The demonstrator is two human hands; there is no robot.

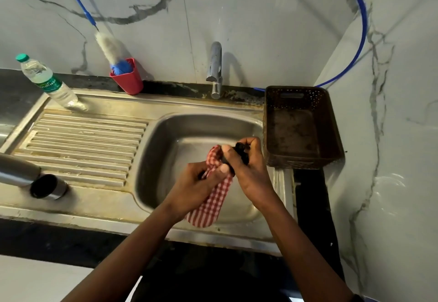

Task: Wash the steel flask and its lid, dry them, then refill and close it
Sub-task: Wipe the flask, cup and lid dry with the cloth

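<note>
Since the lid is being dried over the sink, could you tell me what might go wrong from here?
1. The right hand holds the small black lid above the sink basin while the left hand rubs it with the checked cloth; a slip could drop it into the basin.
2. The cloth's loose end hangs low in the basin and may soak up water.
3. The steel flask lies on its side on the drainboard and might roll.

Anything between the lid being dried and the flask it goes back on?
Nothing blocks the drainboard path, though a steel cup sits beside the flask. The checked cloth in the left hand wraps part of the lid, held by the right hand.
</note>
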